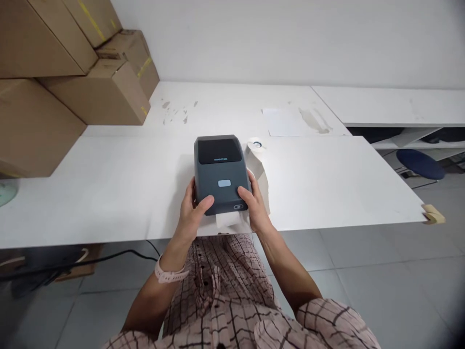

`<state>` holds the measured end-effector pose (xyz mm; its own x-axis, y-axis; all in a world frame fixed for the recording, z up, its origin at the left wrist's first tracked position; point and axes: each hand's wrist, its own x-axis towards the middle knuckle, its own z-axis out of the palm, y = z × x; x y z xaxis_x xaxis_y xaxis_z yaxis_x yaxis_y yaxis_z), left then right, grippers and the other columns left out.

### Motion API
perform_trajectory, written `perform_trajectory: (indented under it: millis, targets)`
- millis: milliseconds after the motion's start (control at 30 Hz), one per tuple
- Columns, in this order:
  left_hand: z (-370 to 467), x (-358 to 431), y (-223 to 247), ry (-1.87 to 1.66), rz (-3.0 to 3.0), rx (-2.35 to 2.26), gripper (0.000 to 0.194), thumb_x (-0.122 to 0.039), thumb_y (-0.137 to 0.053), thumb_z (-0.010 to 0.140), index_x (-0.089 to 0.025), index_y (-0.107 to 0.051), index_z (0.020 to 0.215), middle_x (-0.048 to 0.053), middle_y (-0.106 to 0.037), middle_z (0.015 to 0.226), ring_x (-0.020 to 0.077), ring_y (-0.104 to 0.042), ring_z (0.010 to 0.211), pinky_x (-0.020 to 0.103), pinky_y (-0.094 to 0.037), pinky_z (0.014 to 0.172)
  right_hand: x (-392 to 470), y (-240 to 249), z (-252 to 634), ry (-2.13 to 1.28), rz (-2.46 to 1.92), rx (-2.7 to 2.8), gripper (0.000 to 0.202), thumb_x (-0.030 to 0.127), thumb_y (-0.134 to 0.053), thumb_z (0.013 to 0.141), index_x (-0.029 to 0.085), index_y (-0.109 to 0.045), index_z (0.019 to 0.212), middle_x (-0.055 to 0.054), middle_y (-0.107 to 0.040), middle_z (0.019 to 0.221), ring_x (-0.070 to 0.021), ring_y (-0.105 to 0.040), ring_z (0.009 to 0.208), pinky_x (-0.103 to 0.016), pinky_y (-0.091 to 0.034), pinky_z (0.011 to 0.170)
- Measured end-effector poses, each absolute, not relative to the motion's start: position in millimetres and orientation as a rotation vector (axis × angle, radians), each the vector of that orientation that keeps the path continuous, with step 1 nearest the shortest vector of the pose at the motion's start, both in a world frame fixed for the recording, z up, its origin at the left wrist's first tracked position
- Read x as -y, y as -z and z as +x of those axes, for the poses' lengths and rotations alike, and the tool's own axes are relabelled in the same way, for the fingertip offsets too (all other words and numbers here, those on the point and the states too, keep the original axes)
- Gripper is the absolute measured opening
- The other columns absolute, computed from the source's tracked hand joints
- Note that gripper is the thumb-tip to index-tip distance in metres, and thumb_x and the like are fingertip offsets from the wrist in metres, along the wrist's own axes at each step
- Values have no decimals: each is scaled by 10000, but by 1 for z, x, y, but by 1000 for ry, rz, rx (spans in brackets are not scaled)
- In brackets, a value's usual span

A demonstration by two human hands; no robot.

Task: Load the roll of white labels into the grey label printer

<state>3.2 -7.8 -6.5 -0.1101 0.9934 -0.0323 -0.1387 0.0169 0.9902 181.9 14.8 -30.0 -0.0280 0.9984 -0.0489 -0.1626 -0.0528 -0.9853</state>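
Note:
A dark blue-grey label printer with a black window on top and a light blue button is near the table's front edge. My left hand grips its left front corner, thumb on top. On the other side my right hand holds the right front corner, its thumb also on the top face. A strip of white paper sticks out from the printer's front. Beneath and to the right lies crumpled backing paper. Behind it sits a small white roll with a dark core. The printer's underside is hidden.
Stacked cardboard boxes fill the table's left rear. A white sheet lies at the back of the white table. Padding covers its right front corner. A blue stool stands at right; a black cable hangs below left.

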Motion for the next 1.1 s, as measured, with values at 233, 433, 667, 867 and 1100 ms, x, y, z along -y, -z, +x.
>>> perform_trajectory:
  millis: [233,433,667,867,1100]
  targets:
    - [16,32,33,-1600,1088,-1465,656,-495,-768,833,-229,-544,1388,126,-595,1440,260,-600,1280,375,-523,1027,-17,28,184,-1364,-1105,1062,871,606,-733,818,317,-399,1568,-87,-432,1639,-335,-437,1496,-548,-368,1245]
    - [42,85,50,-1461,992,-1498,473,-605,-583,917,-176,-650,729,5,-570,642,115,-500,557,250,-411,524,-20,34,185,-1292,-1162,1163,909,640,-628,853,255,-307,1611,-135,-427,1638,-330,-452,1490,-536,-433,1195]
    - [51,58,22,-1182,706,-1264,499,-622,-750,713,-163,-617,569,-16,-511,498,68,-388,420,228,-270,423,-21,38,183,-1278,-1135,1205,854,621,-586,888,238,-305,1598,-151,-464,1605,-307,-489,1462,-513,-431,1198]
    - [49,59,35,-1217,886,-1427,529,-657,-736,720,-168,-617,554,-32,-482,470,67,-370,423,225,-287,438,-13,22,174,-602,-1149,1437,492,417,-532,965,296,-498,1441,-103,-559,1514,-303,-401,1514,-569,-355,1225]
    - [41,58,51,-1198,1045,-1408,573,-680,-660,814,-180,-582,545,-15,-509,490,94,-427,456,247,-337,481,-10,12,165,-147,-1071,1904,271,300,-581,927,355,-638,1186,-12,-791,1079,-324,-670,1232,-575,-207,1237]
